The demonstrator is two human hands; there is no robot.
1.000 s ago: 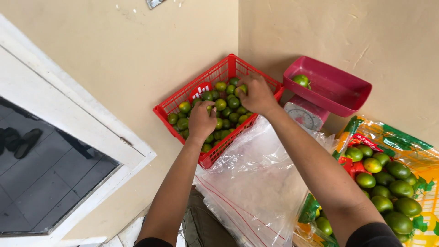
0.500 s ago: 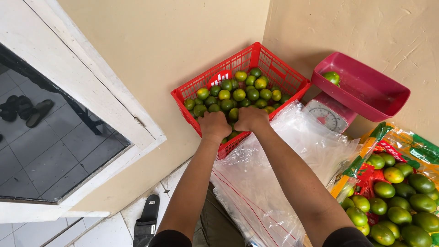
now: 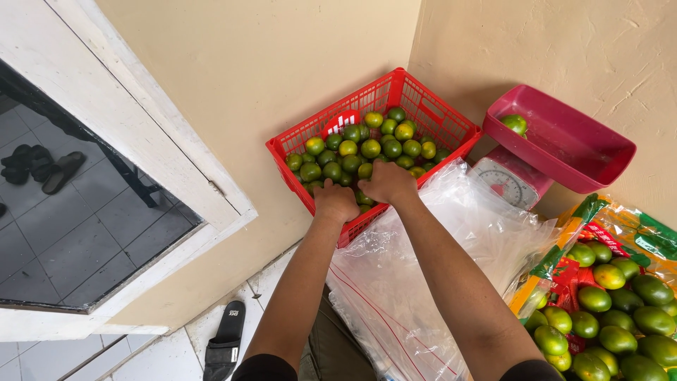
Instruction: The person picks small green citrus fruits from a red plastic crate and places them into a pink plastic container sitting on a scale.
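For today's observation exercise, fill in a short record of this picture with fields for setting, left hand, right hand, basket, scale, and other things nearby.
Setting: corner of two beige walls, seen from above.
Left hand: palm down in the red basket, on the green citrus fruits; grip hidden.
Right hand: beside the left, also down among the fruits; grip hidden.
Basket: red plastic mesh, well filled.
Scale: dial scale with a pink pan holding one green fruit.
Nearby: clear plastic bag under the forearms; printed sack of larger green fruits; black sandal on the floor tiles.
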